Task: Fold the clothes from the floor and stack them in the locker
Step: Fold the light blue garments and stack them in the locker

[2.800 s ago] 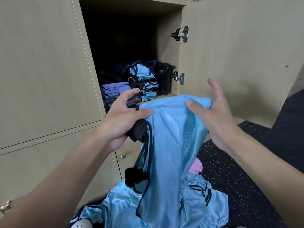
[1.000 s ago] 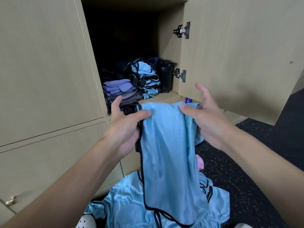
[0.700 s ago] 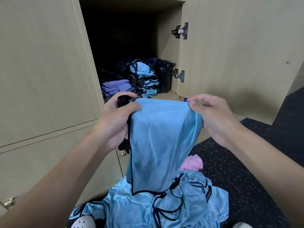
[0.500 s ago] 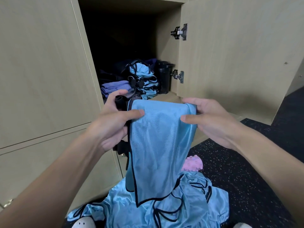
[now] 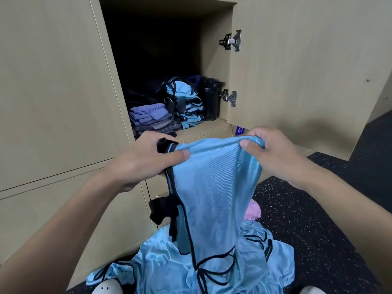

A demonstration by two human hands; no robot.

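Mid-frame, the left hand (image 5: 146,164) and right hand (image 5: 273,153) each pinch the top edge of the light-blue bib (image 5: 212,187), both grips closed on fabric. Keep that edge taut and level, halve it, then lay it on the blue stack (image 5: 189,115) in the locker (image 5: 204,128) above.

The locker shelf (image 5: 203,129) before me carries a folded purple-and-grey stack (image 5: 148,115) at its left, a pile of blue black-trimmed garments (image 5: 186,107) just beside it, and a black container (image 5: 211,100) at the right. On the speckled floor (image 5: 307,219) lies a heap of blue clothes (image 5: 169,270), with a pink cloth (image 5: 252,211) at its far edge.
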